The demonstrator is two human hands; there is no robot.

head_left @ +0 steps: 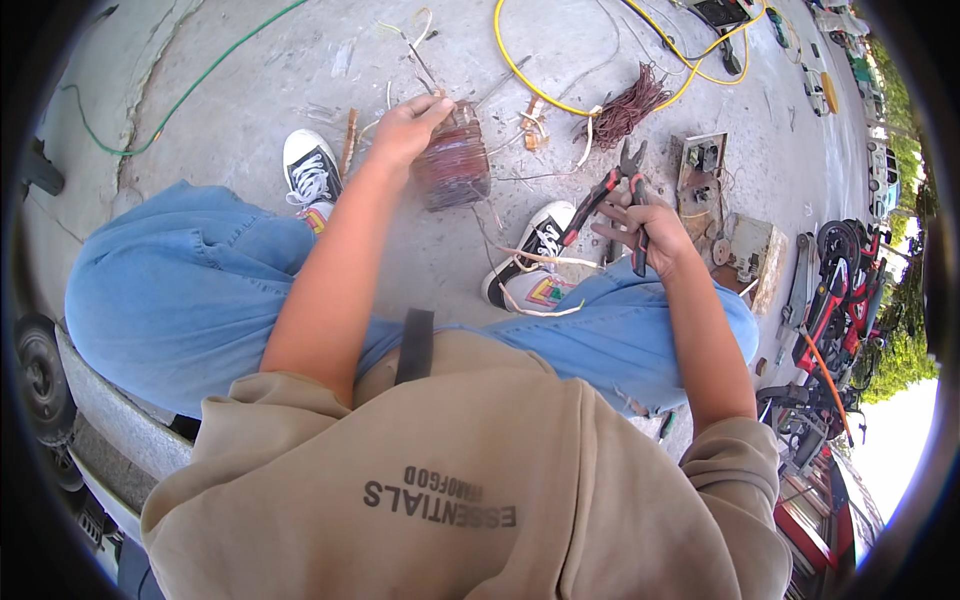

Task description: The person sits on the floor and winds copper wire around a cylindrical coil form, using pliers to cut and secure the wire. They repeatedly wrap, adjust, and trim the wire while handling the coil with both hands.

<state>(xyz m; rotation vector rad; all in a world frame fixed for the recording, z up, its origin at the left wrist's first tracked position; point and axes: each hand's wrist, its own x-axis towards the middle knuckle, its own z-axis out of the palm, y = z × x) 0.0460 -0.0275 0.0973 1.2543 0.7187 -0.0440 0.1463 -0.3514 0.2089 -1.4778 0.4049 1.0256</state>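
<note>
Block-shaped, reddish-brown wire coil (455, 165) sits near twelve o'clock of the view, over the grey concrete floor (430, 255); whether it rests there or is lifted cannot be told. The left hand (412, 128) is curled, gripping the coil's edge at its eleven o'clock. At two o'clock of the view, the right hand (645, 225) is partly closed around black pliers with red-and-black handles (629, 166), which are spread apart; the jaws stand slightly open, toward twelve.

From the coil, a dark red bundle of thin wire (628, 108) lies between two and three o'clock, and a rusty open metal box (701, 160) at three. Black-and-white canvas sneakers (310, 168) stand at nine and between four and five. A long green cable (195, 88) curves past toward ten.
</note>
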